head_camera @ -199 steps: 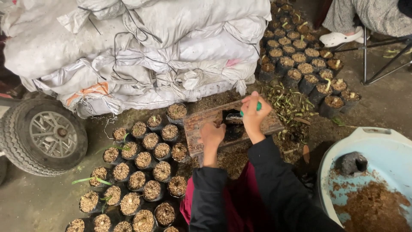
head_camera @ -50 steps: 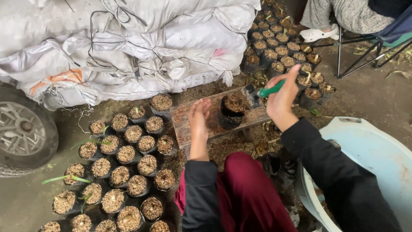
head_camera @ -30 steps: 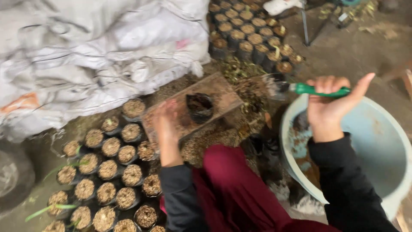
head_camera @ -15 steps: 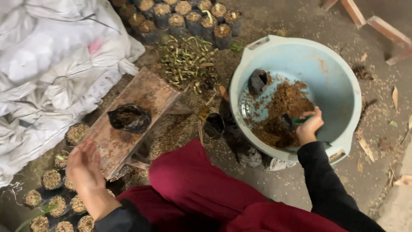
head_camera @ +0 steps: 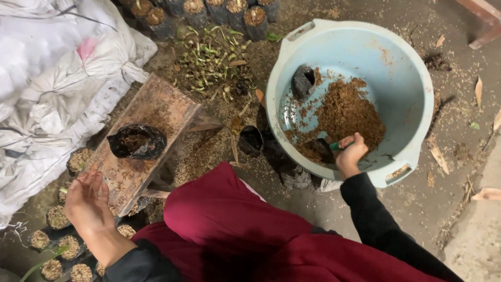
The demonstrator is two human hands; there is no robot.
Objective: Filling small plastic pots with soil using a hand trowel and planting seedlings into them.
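My right hand [head_camera: 350,154] is shut on a small green-handled trowel [head_camera: 334,147], its blade buried in brown planting mix [head_camera: 344,114] inside a pale blue basin [head_camera: 407,78]. A dark lump [head_camera: 302,81] lies in the basin's far left part. My left hand [head_camera: 88,203] hovers with fingers spread over the near end of a worn wooden board [head_camera: 156,112]. A black grow bag [head_camera: 136,141], partly filled with mix, stands on that board, apart from my left hand.
White woven sacks [head_camera: 52,89] are piled at the left. Filled black grow bags [head_camera: 57,235] stand at the lower left and more [head_camera: 209,8] along the top. Plant scraps [head_camera: 211,62] litter the ground behind the board. An empty black bag [head_camera: 250,140] lies beside the basin.
My right hand swung the trowel from the bag on the board over to the basin and dug it into the mix. My left hand drew back off the bag to the board's near end.
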